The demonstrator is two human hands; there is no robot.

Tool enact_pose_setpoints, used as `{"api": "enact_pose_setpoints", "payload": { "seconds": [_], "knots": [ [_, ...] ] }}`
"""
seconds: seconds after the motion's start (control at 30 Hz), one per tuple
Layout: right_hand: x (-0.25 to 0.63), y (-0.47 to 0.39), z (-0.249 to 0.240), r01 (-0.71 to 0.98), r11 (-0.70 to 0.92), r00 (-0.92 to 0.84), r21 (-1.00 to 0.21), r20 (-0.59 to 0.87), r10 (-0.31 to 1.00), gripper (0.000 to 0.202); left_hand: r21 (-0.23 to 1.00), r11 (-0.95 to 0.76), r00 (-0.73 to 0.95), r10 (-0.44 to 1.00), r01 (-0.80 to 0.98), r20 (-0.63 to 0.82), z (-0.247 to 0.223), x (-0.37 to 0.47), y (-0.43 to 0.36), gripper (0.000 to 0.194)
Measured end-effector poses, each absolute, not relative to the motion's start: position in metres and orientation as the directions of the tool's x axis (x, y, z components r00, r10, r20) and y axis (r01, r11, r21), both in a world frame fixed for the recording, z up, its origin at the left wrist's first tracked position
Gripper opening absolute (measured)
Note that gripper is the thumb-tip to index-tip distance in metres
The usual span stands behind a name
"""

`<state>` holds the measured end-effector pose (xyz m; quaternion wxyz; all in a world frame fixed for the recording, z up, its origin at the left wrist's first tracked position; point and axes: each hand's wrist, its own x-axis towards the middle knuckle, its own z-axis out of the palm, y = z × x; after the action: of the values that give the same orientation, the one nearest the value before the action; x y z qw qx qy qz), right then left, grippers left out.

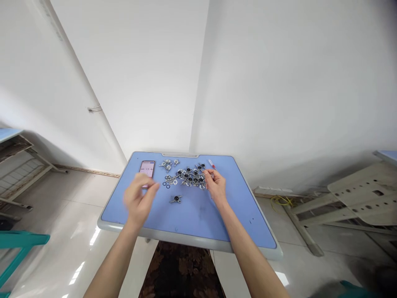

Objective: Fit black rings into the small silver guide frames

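Note:
My left hand (pixel 139 198) hovers over the left half of the table, partly in front of the phone (pixel 147 167). Motion blurs its curled fingers, and whether they hold anything is unclear. At the right edge of a pile of small metal parts with round black centres (pixel 190 179), my right hand (pixel 216 185) has thumb and fingers pinched together. What lies between those fingertips is too small to make out. A single metal part with a black centre (pixel 176 199) lies apart, nearer to me. Black rings (pixel 168 186) rest left of the pile.
Silvery metal pieces (pixel 167 164) form a smaller group at the back of the blue table (pixel 198 219). A red-and-clear pen-like object (pixel 211 163) lies behind my right hand. A white wall (pixel 161 82) stands behind the table, and a teal stool (pixel 23 240) at left.

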<state>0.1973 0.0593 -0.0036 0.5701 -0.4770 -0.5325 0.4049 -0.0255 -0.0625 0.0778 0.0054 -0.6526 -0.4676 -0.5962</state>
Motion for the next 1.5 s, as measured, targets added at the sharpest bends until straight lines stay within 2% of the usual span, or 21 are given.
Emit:
{"api": "enact_pose_setpoints", "payload": {
  "seconds": [0.1, 0.17, 0.37, 0.6, 0.73, 0.9, 1.03, 1.13, 1.27, 1.37, 1.43, 1.5],
  "knots": [
    [0.198, 0.06, -0.004, 0.071, 0.227, 0.104, -0.971, 0.233, 0.967, 0.034, 0.572, -0.523, 0.113, 0.792, 0.632, 0.599, 0.053, -0.026, -0.019, 0.014],
    [0.198, 0.061, -0.005, 0.089, 0.222, 0.105, -0.971, 0.23, 0.967, 0.034, 0.589, -0.462, 0.21, 0.87, 0.663, 0.446, 0.031, -0.028, 0.006, 0.015],
    [0.198, 0.06, -0.003, 0.067, 0.2, 0.102, -0.978, 0.206, 0.973, 0.031, 0.627, -0.351, 0.055, 0.896, 0.695, 0.441, -0.011, -0.041, 0.026, 0.014],
    [0.197, 0.059, -0.003, 0.063, 0.203, 0.087, -0.977, 0.208, 0.974, 0.028, 0.501, -0.331, 0.141, 0.914, 0.8, 0.38, -0.011, -0.042, 0.017, 0.025],
    [0.198, 0.059, -0.004, 0.081, 0.214, 0.091, -0.973, 0.221, 0.971, 0.029, 0.482, -0.277, 0.104, 0.929, 0.831, 0.354, -0.012, -0.041, 0.014, 0.026],
    [0.197, 0.059, -0.006, 0.099, 0.226, 0.068, -0.969, 0.233, 0.97, 0.033, 0.479, -0.315, 0.172, 0.932, 0.819, 0.319, -0.018, -0.039, 0.016, 0.022],
    [0.197, 0.059, -0.008, 0.117, 0.246, 0.05, -0.962, 0.253, 0.966, 0.033, 0.497, -0.352, 0.193, 0.92, 0.793, 0.342, -0.021, -0.04, 0.019, 0.014],
    [0.198, 0.058, -0.007, 0.131, 0.248, 0.057, -0.96, 0.257, 0.965, 0.034, 0.555, -0.359, 0.154, 0.912, 0.75, 0.381, -0.019, -0.04, 0.02, 0.011],
    [0.195, 0.053, -0.002, 0.126, 0.23, -0.019, -0.965, 0.229, 0.973, 0.035, 0.601, -0.428, 0.056, 0.842, 0.675, 0.537, -0.011, -0.032, 0.014, 0.011],
    [0.186, 0.045, 0.001, 0.126, 0.159, -0.252, -0.979, 0.123, 0.96, 0.038, 0.506, -0.514, 0.049, 0.734, 0.693, 0.678, -0.008, -0.019, 0.007, 0.013],
    [0.179, 0.039, 0.001, 0.118, 0.103, -0.416, -0.988, 0.045, 0.908, 0.04, 0.368, -0.565, 0.152, 0.671, 0.738, 0.725, -0.009, -0.011, 0.004, 0.013],
    [0.172, 0.034, -0.001, 0.06, 0.056, -0.481, -0.997, 0.021, 0.877, 0.039, 0.219, -0.619, 0.281, 0.605, 0.754, 0.745, -0.01, -0.006, 0.002, 0.014]
  ]
}}
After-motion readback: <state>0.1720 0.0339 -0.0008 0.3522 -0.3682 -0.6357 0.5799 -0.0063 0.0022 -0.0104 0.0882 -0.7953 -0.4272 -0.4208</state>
